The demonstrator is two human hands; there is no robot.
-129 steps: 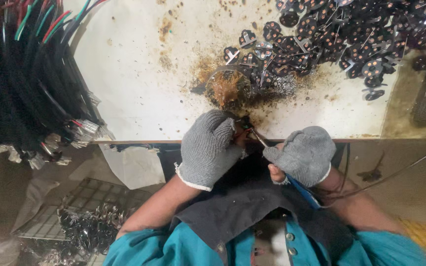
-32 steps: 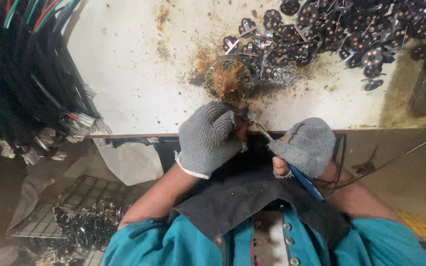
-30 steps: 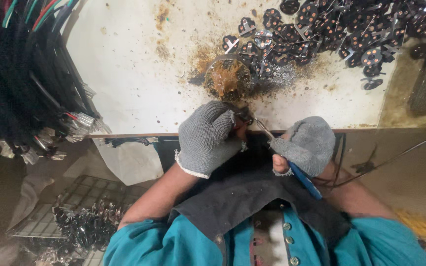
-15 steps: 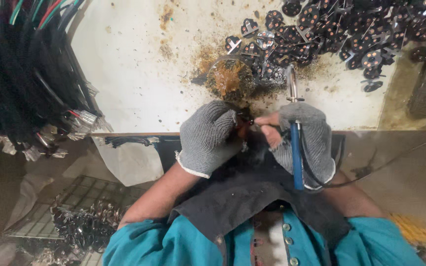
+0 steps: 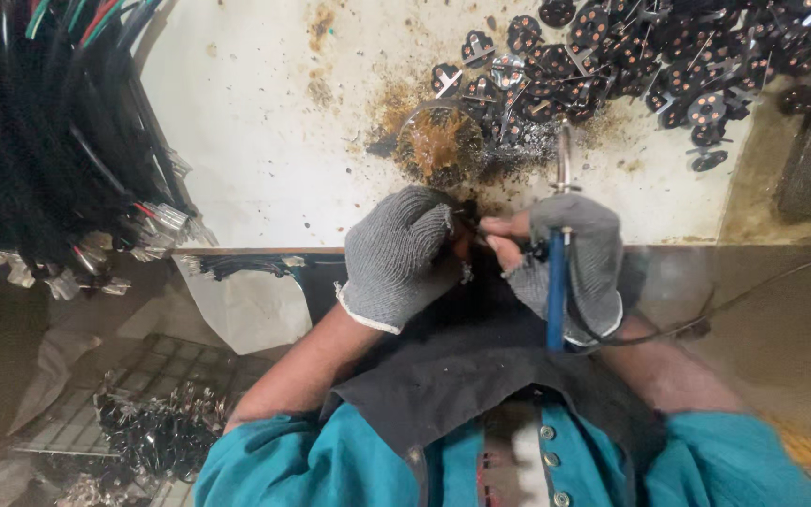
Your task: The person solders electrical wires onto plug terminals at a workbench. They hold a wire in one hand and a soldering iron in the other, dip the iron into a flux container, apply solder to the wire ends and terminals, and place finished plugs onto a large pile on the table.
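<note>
Your left hand (image 5: 404,252) pinches a small dark part (image 5: 466,221) | right hand (image 5: 570,258) grips blue soldering iron (image 5: 556,282), long axis toward round tin (image 5: 440,143) | part just left of iron, nearer the left hand, at the surface (image 5: 265,141) edge.

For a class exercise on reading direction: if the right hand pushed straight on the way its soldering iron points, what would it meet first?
Probably the pile of black round parts beyond the right hand and soldering iron; depth is unclear.
</note>
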